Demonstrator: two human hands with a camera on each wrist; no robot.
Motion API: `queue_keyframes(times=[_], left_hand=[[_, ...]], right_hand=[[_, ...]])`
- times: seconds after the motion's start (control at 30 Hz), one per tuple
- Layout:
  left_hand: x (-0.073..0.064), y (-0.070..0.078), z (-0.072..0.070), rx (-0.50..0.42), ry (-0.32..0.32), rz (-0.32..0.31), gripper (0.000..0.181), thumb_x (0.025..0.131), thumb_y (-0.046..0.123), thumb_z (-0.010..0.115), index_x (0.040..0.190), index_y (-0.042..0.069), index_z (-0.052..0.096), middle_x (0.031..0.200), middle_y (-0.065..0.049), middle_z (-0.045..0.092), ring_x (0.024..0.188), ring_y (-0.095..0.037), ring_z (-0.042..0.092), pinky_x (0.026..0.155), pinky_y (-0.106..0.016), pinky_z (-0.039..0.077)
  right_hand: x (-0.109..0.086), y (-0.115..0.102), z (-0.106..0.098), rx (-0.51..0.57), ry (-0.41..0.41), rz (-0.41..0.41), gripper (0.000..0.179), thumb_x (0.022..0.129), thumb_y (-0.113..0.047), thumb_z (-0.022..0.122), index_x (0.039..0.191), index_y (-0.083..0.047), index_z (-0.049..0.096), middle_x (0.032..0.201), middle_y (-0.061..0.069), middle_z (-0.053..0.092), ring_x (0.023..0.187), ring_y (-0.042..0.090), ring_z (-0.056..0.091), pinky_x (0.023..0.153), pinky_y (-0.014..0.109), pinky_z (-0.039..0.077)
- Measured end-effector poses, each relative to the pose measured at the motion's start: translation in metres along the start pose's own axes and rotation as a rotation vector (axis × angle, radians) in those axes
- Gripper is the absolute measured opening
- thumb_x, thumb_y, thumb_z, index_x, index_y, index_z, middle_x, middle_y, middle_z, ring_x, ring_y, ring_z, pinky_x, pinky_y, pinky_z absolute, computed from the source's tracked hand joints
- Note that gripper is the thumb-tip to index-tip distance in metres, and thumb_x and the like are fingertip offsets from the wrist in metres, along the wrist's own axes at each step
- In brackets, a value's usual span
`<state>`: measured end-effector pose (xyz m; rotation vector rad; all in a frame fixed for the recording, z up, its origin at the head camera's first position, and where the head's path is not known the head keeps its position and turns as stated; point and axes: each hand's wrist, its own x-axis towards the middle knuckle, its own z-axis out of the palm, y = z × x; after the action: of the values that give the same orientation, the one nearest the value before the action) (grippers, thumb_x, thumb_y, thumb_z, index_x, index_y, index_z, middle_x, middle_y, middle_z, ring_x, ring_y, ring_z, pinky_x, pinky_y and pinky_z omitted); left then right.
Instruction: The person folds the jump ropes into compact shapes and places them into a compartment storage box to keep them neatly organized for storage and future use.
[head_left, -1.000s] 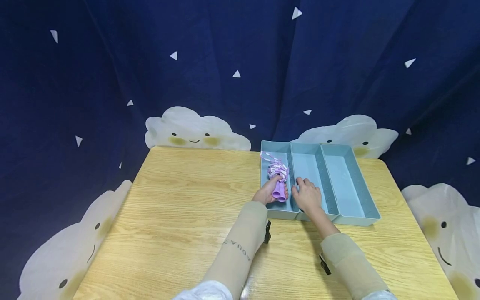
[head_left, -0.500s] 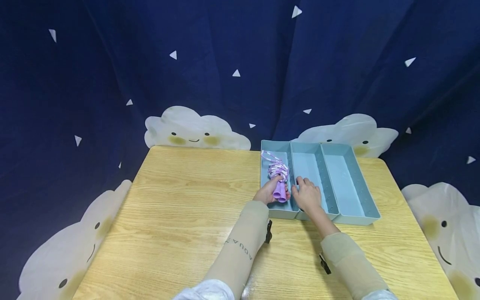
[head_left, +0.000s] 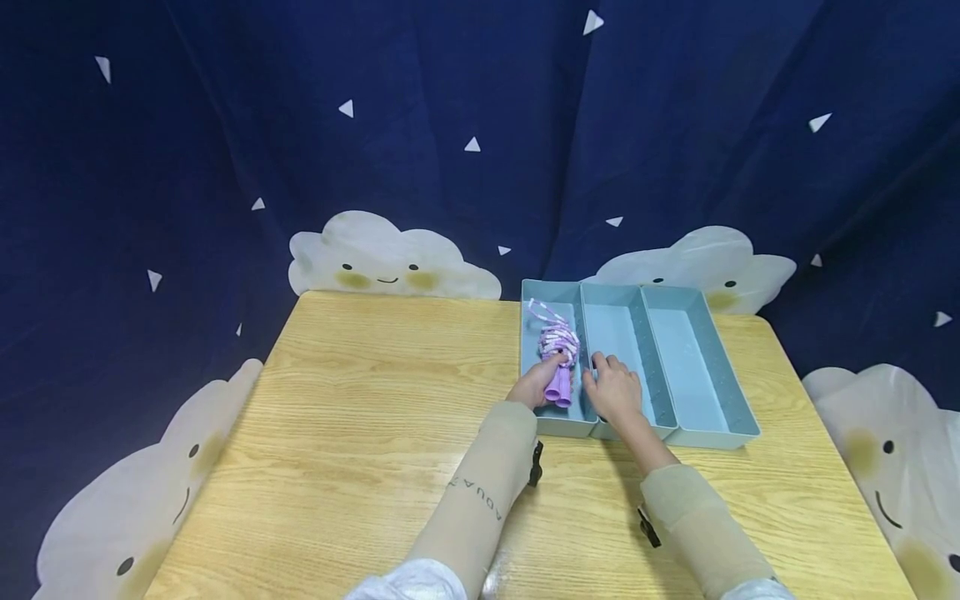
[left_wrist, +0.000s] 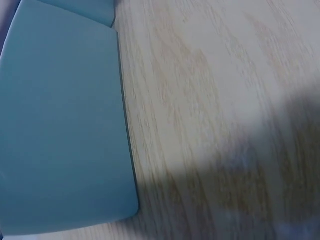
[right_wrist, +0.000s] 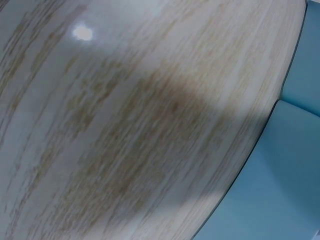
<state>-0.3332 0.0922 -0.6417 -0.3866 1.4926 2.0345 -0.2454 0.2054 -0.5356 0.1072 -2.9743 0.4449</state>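
A purple-and-white jump rope (head_left: 558, 340), its cord wound into a bundle with a loop at the far end, is in the left-hand blue bin (head_left: 567, 427). My left hand (head_left: 534, 383) holds it near the purple handles (head_left: 558, 388), thumb across the top; its other fingers are mostly hidden. Over the near part of the middle blue bin (head_left: 611, 321) lies my right hand (head_left: 617, 393), fingers loosely bent at the wall shared with the left bin. Nothing shows in its grasp. Neither wrist view shows a hand; both show blue bin walls (left_wrist: 65, 125) and tabletop.
A third blue bin (head_left: 686, 358) stands at the right, side by side with the other two. They sit at the back right of the wooden table (head_left: 360, 417). Behind it hangs a dark blue curtain (head_left: 420, 167) with clouds and white triangles.
The jump rope has shifted slightly to the right at its far end, its loop swinging inward from the bin's left wall. My left fingers show less beyond the handles. The right hand stays put.
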Motion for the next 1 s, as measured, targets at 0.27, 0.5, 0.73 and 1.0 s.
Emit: queue_keyframes(times=[0.27, 0.5, 0.73, 1.0], left_hand=[[-0.099, 0.048, 0.020, 0.274, 0.245, 0.036, 0.042, 0.083, 0.035, 0.060, 0.100, -0.003, 0.059, 0.082, -0.012, 0.064, 0.065, -0.022, 0.062, 0.061, -0.034, 0.054], [-0.019, 0.003, -0.001, 0.459, 0.348, 0.212, 0.064, 0.078, 0.051, 0.062, 0.104, -0.006, 0.056, 0.085, -0.014, 0.062, 0.070, -0.024, 0.062, 0.061, -0.034, 0.053], [-0.009, -0.006, -0.003, 0.570, 0.451, 0.277, 0.059, 0.079, 0.050, 0.062, 0.101, -0.005, 0.054, 0.086, -0.011, 0.058, 0.075, -0.021, 0.058, 0.066, -0.032, 0.051], [-0.030, 0.001, 0.005, 0.605, 0.508, 0.334, 0.052, 0.080, 0.042, 0.065, 0.099, -0.004, 0.053, 0.083, -0.013, 0.058, 0.071, -0.023, 0.058, 0.063, -0.033, 0.051]], right_hand=[[-0.001, 0.000, -0.001, 0.001, 0.001, -0.002, 0.034, 0.091, -0.030, 0.043, 0.112, -0.005, 0.051, 0.104, 0.021, 0.055, 0.093, 0.039, 0.054, 0.073, 0.052, 0.042], [0.000, 0.000, 0.000, -0.003, -0.005, 0.001, 0.033, 0.091, -0.030, 0.043, 0.111, -0.005, 0.050, 0.103, 0.020, 0.055, 0.092, 0.039, 0.054, 0.073, 0.051, 0.041], [0.000, 0.000, -0.001, 0.000, 0.001, 0.000, 0.033, 0.091, -0.029, 0.044, 0.112, -0.005, 0.050, 0.102, 0.021, 0.055, 0.091, 0.039, 0.054, 0.073, 0.052, 0.042], [-0.001, 0.000, 0.000, -0.006, 0.004, 0.000, 0.033, 0.091, -0.029, 0.044, 0.112, -0.004, 0.051, 0.102, 0.021, 0.055, 0.091, 0.039, 0.054, 0.073, 0.052, 0.042]])
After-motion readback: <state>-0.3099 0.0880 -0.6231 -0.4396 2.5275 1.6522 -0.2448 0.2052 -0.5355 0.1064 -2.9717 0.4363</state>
